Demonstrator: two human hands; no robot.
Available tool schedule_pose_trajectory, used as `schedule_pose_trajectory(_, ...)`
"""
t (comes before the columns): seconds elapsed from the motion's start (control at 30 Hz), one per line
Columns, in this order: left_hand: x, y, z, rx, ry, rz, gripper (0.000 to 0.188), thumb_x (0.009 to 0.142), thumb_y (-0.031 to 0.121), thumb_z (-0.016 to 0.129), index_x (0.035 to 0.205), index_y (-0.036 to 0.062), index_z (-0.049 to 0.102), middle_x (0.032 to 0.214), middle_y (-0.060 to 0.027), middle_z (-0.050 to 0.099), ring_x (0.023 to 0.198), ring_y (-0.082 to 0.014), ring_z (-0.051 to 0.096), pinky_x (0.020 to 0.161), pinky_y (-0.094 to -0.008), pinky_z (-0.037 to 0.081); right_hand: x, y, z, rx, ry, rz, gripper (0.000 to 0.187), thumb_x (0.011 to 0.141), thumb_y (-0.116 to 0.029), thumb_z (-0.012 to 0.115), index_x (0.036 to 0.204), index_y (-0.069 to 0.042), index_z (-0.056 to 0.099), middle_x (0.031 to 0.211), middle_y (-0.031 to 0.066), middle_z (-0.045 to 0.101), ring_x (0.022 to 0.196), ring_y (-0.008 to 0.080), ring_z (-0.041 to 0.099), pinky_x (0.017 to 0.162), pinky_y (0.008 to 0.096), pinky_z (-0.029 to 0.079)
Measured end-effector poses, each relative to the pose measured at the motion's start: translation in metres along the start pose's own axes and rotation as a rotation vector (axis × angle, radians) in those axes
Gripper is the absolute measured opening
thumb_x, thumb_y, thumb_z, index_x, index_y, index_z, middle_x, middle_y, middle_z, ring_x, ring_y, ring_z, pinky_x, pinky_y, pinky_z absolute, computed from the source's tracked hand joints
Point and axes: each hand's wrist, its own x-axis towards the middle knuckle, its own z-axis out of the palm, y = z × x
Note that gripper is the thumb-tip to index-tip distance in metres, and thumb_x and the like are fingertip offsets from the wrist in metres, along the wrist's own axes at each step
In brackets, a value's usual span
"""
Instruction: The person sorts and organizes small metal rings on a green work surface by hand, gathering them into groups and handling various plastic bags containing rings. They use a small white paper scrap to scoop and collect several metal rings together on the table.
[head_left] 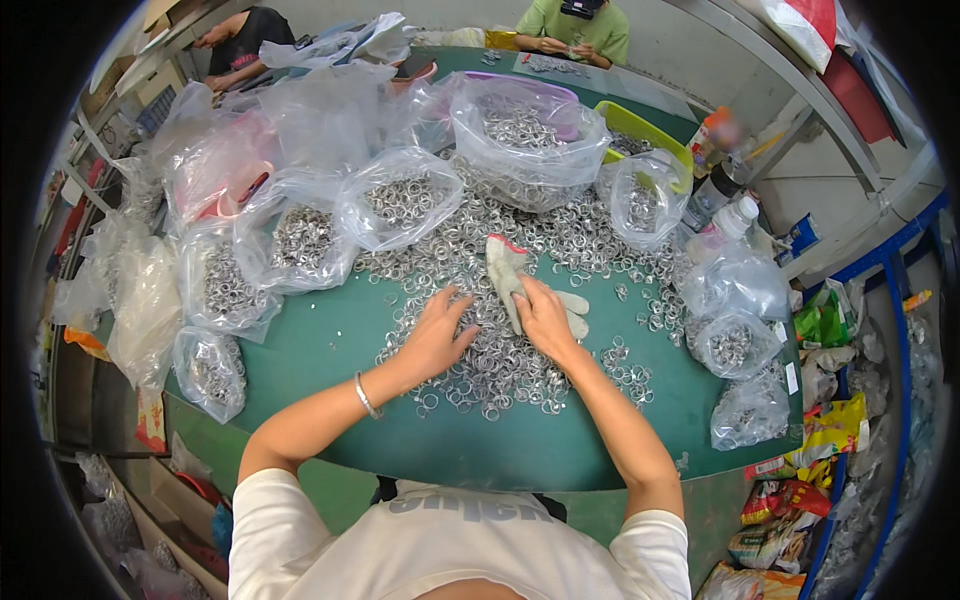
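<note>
My left hand (432,340) rests over the near part of a big heap of silver metal rings (490,375), its fingers spread and nothing in them. A steel bracelet circles that wrist. In my right hand (543,318) is a pale grey work glove (504,262) with a red cuff edge, gripped near its middle; the cuff points away from me. Glove fingers stick out to the right of the hand. The heap reaches from between my forearms back to the bags. My right fingertips are partly hidden against the glove.
Open clear bags of rings, such as this one (402,200), ring the heap. A purple basket (545,90) and a lime-green basket (655,140) stand behind. Bottles (735,218) are at the right. The green table (330,405) curves in front of me. Two people work beyond.
</note>
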Motion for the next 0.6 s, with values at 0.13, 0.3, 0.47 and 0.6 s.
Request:
schedule_pose_trajectory(0.13, -0.016, 0.002, -0.015, -0.006, -0.087, -0.052, 0.038, 0.082, 0.015, 0.065, 0.115, 0.0001, 0.053, 0.124, -0.0225, 0.045, 0.114, -0.0396, 0.045, 0.094, -0.0425, 0.04, 0.005, -0.015, -0.012, 0.051, -0.159, 0.113, 0.026, 0.087, -0.011, 0.052, 0.111, 0.0, 0.055, 0.107, 0.0233, 0.059, 0.099, 0.0425, 0.055, 0.084, 0.0436, 0.044)
schedule_pose_trajectory(0.3, -0.005, 0.004, -0.027, 0.127, -0.012, -0.054, 0.038, 0.08, 0.011, 0.065, 0.114, 0.0004, 0.052, 0.123, -0.0205, 0.045, 0.115, -0.038, 0.044, 0.091, -0.0447, 0.041, 0.007, -0.012, -0.026, 0.19, -0.112, 0.12, 0.025, 0.09, -0.012, 0.048, 0.111, -0.001, 0.053, 0.093, 0.0265, 0.061, 0.089, 0.0441, 0.058, 0.076, 0.0459, 0.045)
schedule_pose_trajectory(0.47, 0.017, -0.013, 0.004, 0.232, 0.122, 0.222, 0.04, 0.085, 0.022, 0.06, 0.119, 0.0034, 0.05, 0.131, -0.0165, 0.042, 0.123, -0.0372, 0.038, 0.098, -0.0468, 0.035, 0.036, 0.006, -0.02, -0.193, 0.273, 0.012, 0.027, 0.086, -0.002, 0.048, 0.111, 0.003, 0.055, 0.106, 0.0259, 0.06, 0.097, 0.0415, 0.057, 0.087, 0.0454, 0.044)
schedule_pose_trajectory(0.6, 0.008, -0.01, 0.003, 0.253, -0.025, 0.224, 0.039, 0.087, 0.026, 0.057, 0.12, 0.0055, 0.051, 0.133, -0.0152, 0.042, 0.125, -0.036, 0.038, 0.101, -0.046, 0.033, 0.025, -0.005, 0.003, -0.107, -0.138, 0.11, 0.028, 0.084, -0.003, 0.051, 0.111, 0.003, 0.056, 0.109, 0.0215, 0.061, 0.106, 0.0395, 0.054, 0.093, 0.0444, 0.041)
